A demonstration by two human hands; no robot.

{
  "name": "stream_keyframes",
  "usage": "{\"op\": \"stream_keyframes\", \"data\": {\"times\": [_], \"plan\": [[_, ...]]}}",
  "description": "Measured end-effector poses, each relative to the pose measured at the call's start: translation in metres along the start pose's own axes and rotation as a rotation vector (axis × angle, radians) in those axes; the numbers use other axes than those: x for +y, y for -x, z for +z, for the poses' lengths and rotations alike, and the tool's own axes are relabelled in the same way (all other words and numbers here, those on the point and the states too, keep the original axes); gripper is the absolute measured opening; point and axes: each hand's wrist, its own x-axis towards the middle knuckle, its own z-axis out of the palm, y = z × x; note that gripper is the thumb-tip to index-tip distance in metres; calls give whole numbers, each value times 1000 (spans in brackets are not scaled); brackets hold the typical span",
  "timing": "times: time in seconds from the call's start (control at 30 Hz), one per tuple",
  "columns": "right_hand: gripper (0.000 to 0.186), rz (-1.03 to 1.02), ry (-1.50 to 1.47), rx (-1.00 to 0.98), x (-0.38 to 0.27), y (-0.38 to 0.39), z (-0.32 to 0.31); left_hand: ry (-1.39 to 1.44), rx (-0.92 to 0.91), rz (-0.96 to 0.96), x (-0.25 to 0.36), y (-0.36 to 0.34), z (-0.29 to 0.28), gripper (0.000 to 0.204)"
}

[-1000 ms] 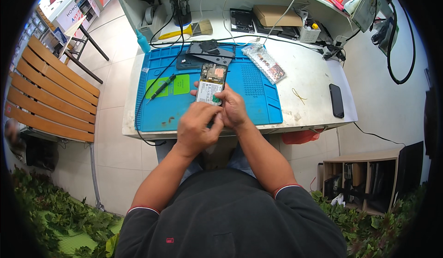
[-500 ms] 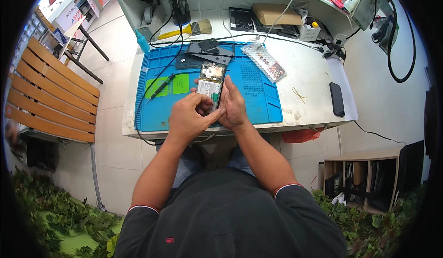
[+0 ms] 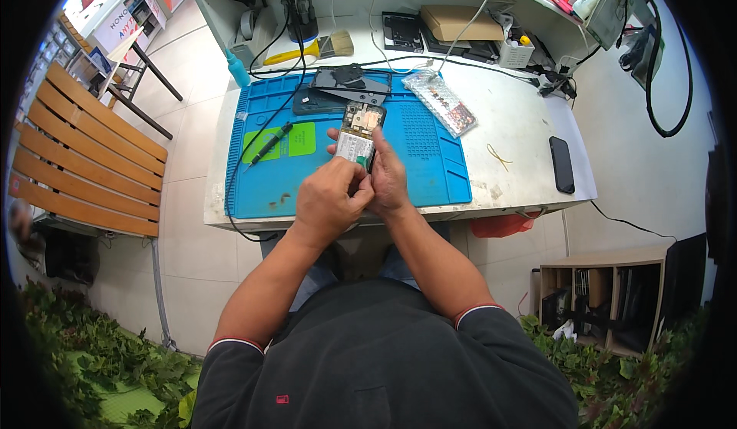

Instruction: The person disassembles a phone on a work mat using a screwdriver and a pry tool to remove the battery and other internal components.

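An opened smartphone (image 3: 355, 141), its board and battery exposed, is held above the blue work mat (image 3: 284, 187). My right hand (image 3: 390, 175) is wrapped round the phone from its right side and beneath, with fingertips showing at its left edge. My left hand (image 3: 335, 197) is closed in a pinch at the phone's lower end, beside a green tab; whatever lies between the fingertips is hidden. A dark screwdriver (image 3: 270, 144) rests on a green pad to the left. Just beyond the phone lie a grey phone cover (image 3: 361, 88) and a dark phone-shaped part (image 3: 315, 102).
A bubble-wrap pouch (image 3: 441, 103) lies at the mat's right. Farther right are a twisted yellow tie (image 3: 498, 158) and a black phone (image 3: 562, 165). Behind the mat are a yellow-handled brush (image 3: 315, 48) and a white basket (image 3: 516, 51). A black cable (image 3: 244, 152) crosses the mat's left side.
My left hand has turned and its fingers have drawn together at the phone's lower end, covering more of it. The phone has shifted slightly right and tilted a little.
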Motion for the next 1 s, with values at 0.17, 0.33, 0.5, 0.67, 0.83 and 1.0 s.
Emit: {"op": "stream_keyframes", "data": {"times": [0.17, 0.33, 0.5, 0.67, 0.83, 1.0], "plan": [[79, 31, -101, -229, -1, -3, -6, 455, -7, -446, 3, -8, -9, 26], [79, 14, 105, -16, -4, 2, 16, 381, -60, -405, 4, -23, -20, 21], [67, -37, 147, 26, 13, -7, -3, 354, -54, -350, 9, -29, -21, 18], [65, -28, 194, 10, 11, -18, 0, 253, -21, -191, 5, -32, -22, 13], [87, 24, 110, 58, 4, -13, 6, 382, -90, -241, 2, -30, -23, 16], [95, -71, 177, 59, -1, -11, 7, 495, -150, -307, 3, -22, -27, 28]]}}
